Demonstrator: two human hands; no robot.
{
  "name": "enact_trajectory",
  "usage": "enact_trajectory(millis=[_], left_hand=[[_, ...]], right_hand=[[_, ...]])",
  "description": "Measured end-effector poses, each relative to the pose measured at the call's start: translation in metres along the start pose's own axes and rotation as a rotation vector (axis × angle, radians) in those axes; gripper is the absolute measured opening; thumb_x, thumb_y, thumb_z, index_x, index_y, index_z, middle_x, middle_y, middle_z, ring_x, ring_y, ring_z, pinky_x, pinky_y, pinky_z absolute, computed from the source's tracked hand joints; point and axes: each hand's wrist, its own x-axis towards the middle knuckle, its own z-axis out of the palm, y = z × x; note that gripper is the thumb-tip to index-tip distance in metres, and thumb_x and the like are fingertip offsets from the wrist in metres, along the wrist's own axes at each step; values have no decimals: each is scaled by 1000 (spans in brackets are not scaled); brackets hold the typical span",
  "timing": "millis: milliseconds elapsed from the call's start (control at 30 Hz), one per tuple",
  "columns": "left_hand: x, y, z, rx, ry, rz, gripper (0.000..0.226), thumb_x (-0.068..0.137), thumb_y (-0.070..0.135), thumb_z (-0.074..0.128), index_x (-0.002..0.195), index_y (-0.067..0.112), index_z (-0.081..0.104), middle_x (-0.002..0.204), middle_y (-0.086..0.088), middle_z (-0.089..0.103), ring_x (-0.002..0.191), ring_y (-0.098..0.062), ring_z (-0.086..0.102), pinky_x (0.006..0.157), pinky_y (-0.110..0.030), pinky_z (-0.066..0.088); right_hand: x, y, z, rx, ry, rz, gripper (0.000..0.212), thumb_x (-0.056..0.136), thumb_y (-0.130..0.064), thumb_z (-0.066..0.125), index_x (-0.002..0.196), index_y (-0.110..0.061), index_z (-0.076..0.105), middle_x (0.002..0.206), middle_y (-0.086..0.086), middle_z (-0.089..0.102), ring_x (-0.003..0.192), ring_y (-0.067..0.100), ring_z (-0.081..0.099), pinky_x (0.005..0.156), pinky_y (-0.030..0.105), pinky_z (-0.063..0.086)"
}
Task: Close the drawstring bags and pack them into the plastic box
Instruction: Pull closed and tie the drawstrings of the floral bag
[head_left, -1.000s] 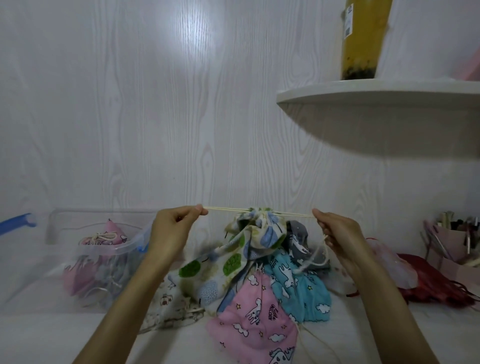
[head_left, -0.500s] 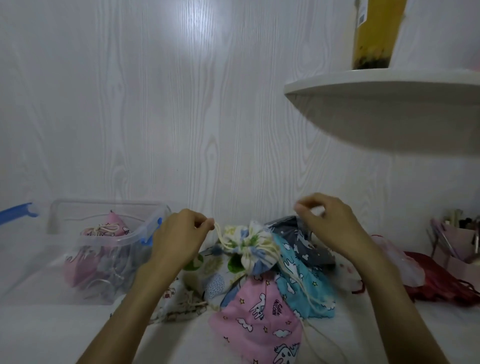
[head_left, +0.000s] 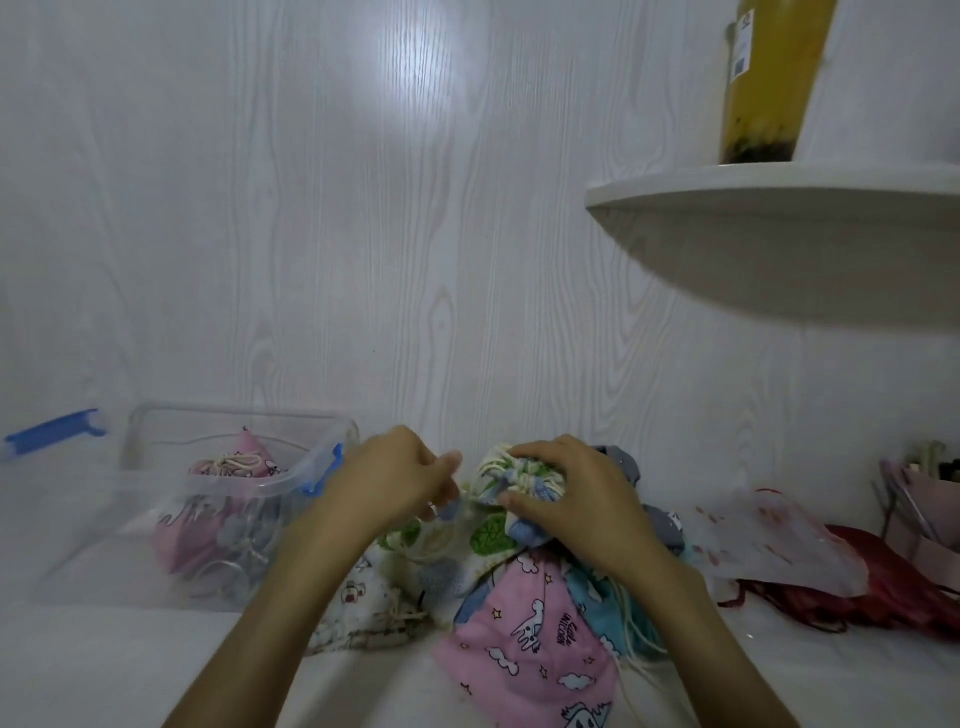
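Observation:
A white drawstring bag with green and blue prints (head_left: 491, 538) sits cinched shut on top of a pile of bags. My right hand (head_left: 571, 499) grips its gathered neck from above. My left hand (head_left: 395, 480) pinches the cream drawstring just left of the neck. Under it lie a pink unicorn bag (head_left: 530, 649), a blue bag (head_left: 597, 605) and a white patterned bag (head_left: 358, 608). The clear plastic box (head_left: 171, 519) with blue clips stands at the left and holds a closed pink bag (head_left: 236, 465) among others.
The box's lid with a blue clip (head_left: 52, 431) leans at the far left. A white shelf (head_left: 779, 208) carrying a yellow drink cup (head_left: 769, 78) juts out at upper right. A clear plastic wrapper (head_left: 769, 545), red cloth (head_left: 883, 592) and a pink holder (head_left: 930, 499) lie on the right.
Both hands came together from a wide pull on the strings. My right hand dropped onto the bag's gathered neck, and my left hand moved in close beside it.

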Motion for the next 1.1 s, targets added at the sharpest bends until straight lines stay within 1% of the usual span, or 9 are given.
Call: enact_trajectory(millis=[167, 267, 433, 533, 600, 700, 800, 933, 1100], left_hand=[[6, 8, 34, -233, -126, -81, 60, 98, 48, 31, 92, 6, 73, 89, -7, 75, 68, -15, 68, 54, -20, 43], [9, 2, 38, -294, 83, -50, 56, 96, 49, 38, 86, 7, 74, 81, -5, 75, 71, -18, 70, 71, -29, 53], [14, -5, 36, -515, 357, 79, 22, 88, 35, 62, 72, 25, 72, 80, -2, 74, 73, -9, 66, 70, -33, 55], [12, 3, 32, -892, 274, 94, 19, 94, 20, 54, 86, 18, 71, 84, -2, 72, 79, -5, 66, 65, -15, 55], [11, 7, 30, -1019, 221, 89, 22, 96, 15, 48, 91, 14, 69, 89, 0, 71, 80, -3, 67, 68, -9, 53], [10, 8, 28, -984, 214, 107, 20, 94, 18, 53, 85, 18, 71, 87, 4, 72, 77, 2, 67, 69, -9, 53], [9, 9, 29, -952, 263, 137, 13, 89, 19, 61, 82, 19, 72, 86, 4, 72, 73, 6, 66, 63, -10, 52], [6, 14, 24, -1051, 262, 231, 24, 97, 17, 48, 88, 16, 70, 91, 5, 73, 83, 0, 68, 68, -12, 53], [6, 13, 5, -1125, 62, 180, 30, 101, 24, 37, 78, 20, 57, 98, 8, 75, 91, -1, 69, 58, -12, 51]], right_hand=[[0, -5, 5, 5, 50, 0, 47, 77, -45, 71, 121, -33, 59, 100, -12, 54, 94, 3, 52, 77, 19, 41], [-1, -9, 8, 2, 39, -6, 47, 77, -43, 71, 121, -33, 58, 102, -13, 52, 98, 4, 52, 79, 22, 43], [-1, -16, 14, 47, -21, -2, 53, 74, -40, 76, 123, -34, 56, 108, -10, 53, 102, 7, 53, 85, 28, 48], [0, -14, 5, 172, -111, 87, 62, 67, -25, 82, 120, -26, 48, 110, -8, 47, 101, 9, 51, 80, 24, 48], [2, -10, -6, 154, -72, 205, 49, 72, -27, 79, 106, -19, 45, 99, -5, 48, 90, 11, 51, 71, 23, 46], [4, -1, -18, 127, -155, 325, 32, 77, -37, 73, 83, -14, 52, 75, -2, 54, 69, 12, 51, 63, 27, 42], [2, 7, -22, 83, -305, 311, 39, 81, -41, 68, 66, -6, 61, 62, 5, 48, 58, 12, 45, 57, 24, 33], [3, 9, -23, -1, -320, 235, 39, 91, -22, 57, 62, 5, 56, 55, 2, 39, 49, 8, 34, 53, 24, 27], [1, -3, -19, 122, -399, 178, 40, 97, -22, 49, 58, -13, 54, 48, -9, 55, 39, -3, 50, 44, 10, 36]])
